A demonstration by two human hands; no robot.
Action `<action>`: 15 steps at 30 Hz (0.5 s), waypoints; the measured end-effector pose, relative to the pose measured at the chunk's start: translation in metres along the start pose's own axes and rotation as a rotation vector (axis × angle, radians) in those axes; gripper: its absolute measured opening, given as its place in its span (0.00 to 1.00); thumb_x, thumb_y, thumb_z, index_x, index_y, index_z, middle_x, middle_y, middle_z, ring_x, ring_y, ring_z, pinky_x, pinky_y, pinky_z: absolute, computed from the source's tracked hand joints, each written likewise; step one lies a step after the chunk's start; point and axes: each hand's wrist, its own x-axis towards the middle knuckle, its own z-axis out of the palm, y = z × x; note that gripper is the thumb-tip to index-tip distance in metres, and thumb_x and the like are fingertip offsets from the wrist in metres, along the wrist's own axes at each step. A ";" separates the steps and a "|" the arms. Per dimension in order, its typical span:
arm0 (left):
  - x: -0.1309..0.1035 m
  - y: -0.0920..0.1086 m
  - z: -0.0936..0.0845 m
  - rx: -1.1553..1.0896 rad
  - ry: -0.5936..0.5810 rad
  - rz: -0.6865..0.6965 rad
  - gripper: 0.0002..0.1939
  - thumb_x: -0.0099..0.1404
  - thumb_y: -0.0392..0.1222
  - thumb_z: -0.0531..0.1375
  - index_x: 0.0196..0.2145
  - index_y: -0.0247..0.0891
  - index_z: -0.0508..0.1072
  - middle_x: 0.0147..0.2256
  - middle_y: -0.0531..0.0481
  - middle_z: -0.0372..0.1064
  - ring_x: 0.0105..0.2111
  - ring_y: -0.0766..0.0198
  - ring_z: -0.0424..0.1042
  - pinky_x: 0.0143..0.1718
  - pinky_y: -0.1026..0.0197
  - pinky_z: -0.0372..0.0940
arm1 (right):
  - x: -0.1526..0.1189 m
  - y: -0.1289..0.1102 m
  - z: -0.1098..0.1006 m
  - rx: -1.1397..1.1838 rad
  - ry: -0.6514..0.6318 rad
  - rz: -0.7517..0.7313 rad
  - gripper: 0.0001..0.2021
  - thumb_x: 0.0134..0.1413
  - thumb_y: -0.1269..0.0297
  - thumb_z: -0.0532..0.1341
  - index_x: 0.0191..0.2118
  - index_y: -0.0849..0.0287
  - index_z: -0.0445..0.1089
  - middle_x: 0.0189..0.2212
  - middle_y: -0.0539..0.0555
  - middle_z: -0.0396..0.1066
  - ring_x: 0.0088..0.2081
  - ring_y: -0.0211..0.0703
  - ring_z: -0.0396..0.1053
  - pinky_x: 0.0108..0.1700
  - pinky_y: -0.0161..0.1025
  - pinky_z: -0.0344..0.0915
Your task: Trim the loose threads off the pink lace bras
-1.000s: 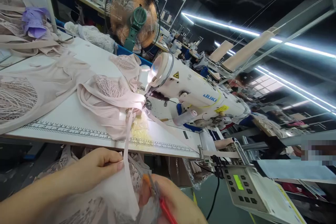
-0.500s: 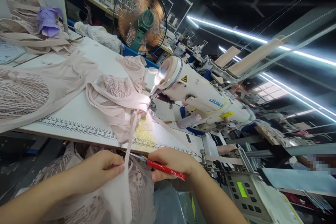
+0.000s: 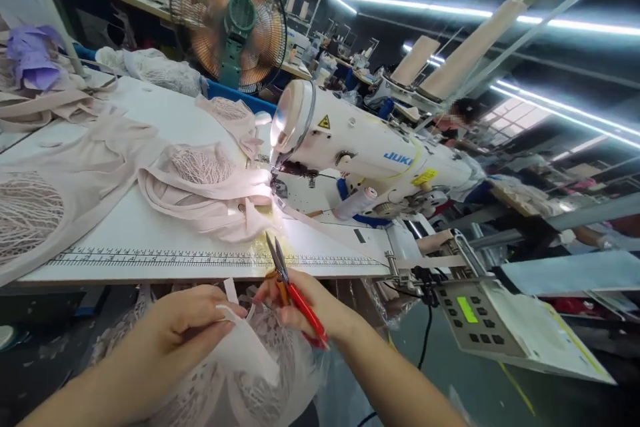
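In front of the table edge, my left hand [image 3: 183, 323] is closed on the end of a pale pink bra [image 3: 250, 353], and a short strap end sticks up above its fingers. My right hand [image 3: 313, 303] grips red-handled scissors [image 3: 306, 315], blades pointing up and slightly parted over the table edge. Its fingertips are beside the bra fabric; whether they touch it I cannot tell. Another pale pink bra [image 3: 200, 177] with leaf-patterned lace lies on the table, its edge under the needle of a white sewing machine [image 3: 360, 140].
A printed ruler [image 3: 175, 257] runs along the table's front edge. More pale bra pieces [image 3: 90, 153] lie left. A control panel [image 3: 470, 320] stands at right, with a thread spool [image 3: 356, 203] by the machine. Behind is a large fan [image 3: 240, 20].
The strap that ran from the bra at the needle down to my left hand is now cut apart. The scissors have swung from pointing left to pointing up. My view has shifted right.
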 end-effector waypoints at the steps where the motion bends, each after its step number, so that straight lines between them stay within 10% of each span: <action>1: -0.002 0.001 0.001 0.001 0.060 0.044 0.13 0.65 0.43 0.53 0.37 0.50 0.78 0.34 0.52 0.74 0.33 0.61 0.73 0.34 0.64 0.66 | -0.002 0.004 0.009 0.087 0.009 -0.045 0.27 0.43 0.36 0.62 0.30 0.57 0.58 0.33 0.54 0.67 0.33 0.41 0.64 0.34 0.37 0.61; 6: -0.006 -0.005 0.006 0.068 0.174 0.157 0.19 0.63 0.36 0.57 0.45 0.62 0.74 0.41 0.57 0.75 0.38 0.61 0.74 0.38 0.64 0.68 | -0.014 0.018 0.039 0.085 0.153 -0.065 0.18 0.44 0.54 0.66 0.26 0.57 0.56 0.26 0.47 0.60 0.26 0.35 0.56 0.29 0.32 0.57; 11: -0.001 -0.001 0.014 0.002 0.304 -0.257 0.20 0.61 0.47 0.59 0.52 0.49 0.65 0.38 0.51 0.72 0.35 0.59 0.72 0.33 0.61 0.68 | -0.021 0.018 0.042 -0.088 0.386 -0.045 0.11 0.45 0.64 0.63 0.26 0.57 0.57 0.24 0.46 0.55 0.26 0.36 0.54 0.28 0.32 0.54; 15: 0.008 -0.001 0.017 -0.200 0.358 -0.279 0.21 0.60 0.47 0.61 0.49 0.46 0.58 0.36 0.52 0.69 0.35 0.62 0.71 0.34 0.63 0.70 | -0.022 0.017 0.038 -0.114 0.437 -0.053 0.09 0.46 0.66 0.62 0.27 0.57 0.58 0.25 0.46 0.56 0.26 0.36 0.54 0.27 0.32 0.55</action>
